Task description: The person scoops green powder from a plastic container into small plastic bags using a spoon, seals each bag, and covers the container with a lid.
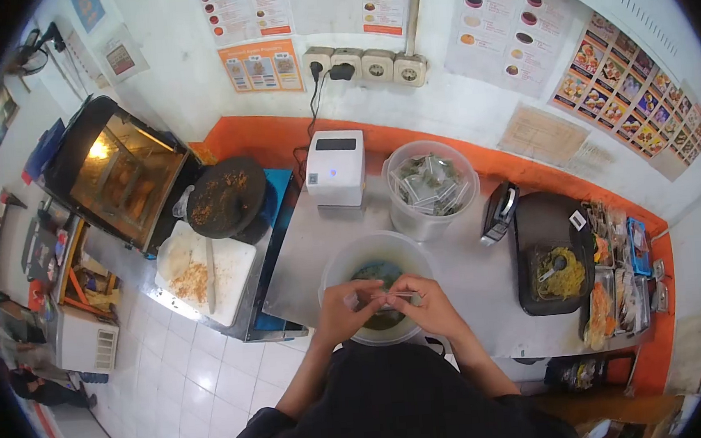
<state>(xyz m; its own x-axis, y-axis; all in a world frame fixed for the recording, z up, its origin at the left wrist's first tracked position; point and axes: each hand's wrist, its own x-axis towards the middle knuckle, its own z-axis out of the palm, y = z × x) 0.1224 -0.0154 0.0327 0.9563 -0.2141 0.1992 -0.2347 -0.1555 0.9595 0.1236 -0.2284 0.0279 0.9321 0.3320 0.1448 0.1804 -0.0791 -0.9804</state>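
My left hand and my right hand meet over a wide translucent tub. Both are closed in a pinch on a small clear plastic bag, its edge stretched between the fingertips. What the bag holds is too small to tell. Dark green contents lie in the tub below my fingers, partly hidden by the hands. Just behind it, a second translucent tub is heaped with small clear packets of something green.
A white label printer stands at the back. To the left are a cutting board with a knife, a black stone mortar and a lit glass display case. At right, a black tray holds yellow food near a black handheld device.
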